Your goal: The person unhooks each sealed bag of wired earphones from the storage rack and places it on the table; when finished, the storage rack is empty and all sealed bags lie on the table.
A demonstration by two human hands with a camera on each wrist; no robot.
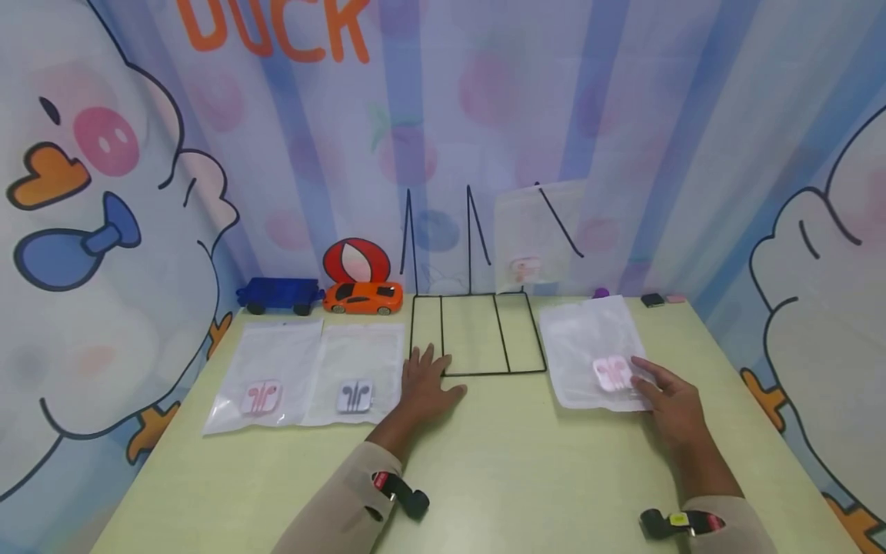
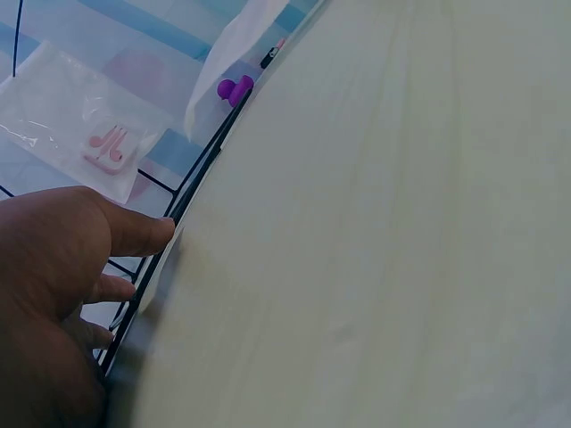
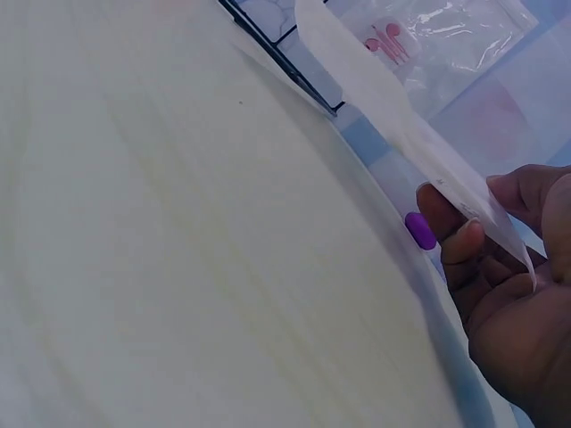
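Note:
My right hand [image 1: 674, 404] pinches the lower right edge of a white plastic pouch [image 1: 584, 338] of pink earphones, thumb on one face and fingers on the other in the right wrist view [image 3: 473, 223]. The pouch is lifted off the table, right of a black wire rack [image 1: 474, 374]. My left hand [image 1: 425, 385] rests at the rack's front left corner, fingers spread and touching the wire. From the rack's right prong hangs another pouch of pink earphones [image 1: 529, 231]; its other two prongs are bare.
Two pouches lie flat on the left, one with pink earphones [image 1: 261, 398], one with grey earphones [image 1: 355, 396]. Behind them stand a blue toy cart [image 1: 280, 295], an orange toy car [image 1: 364, 298] and a red-and-white round thing [image 1: 356, 260]. A small black item [image 1: 652, 300] lies at the back right.

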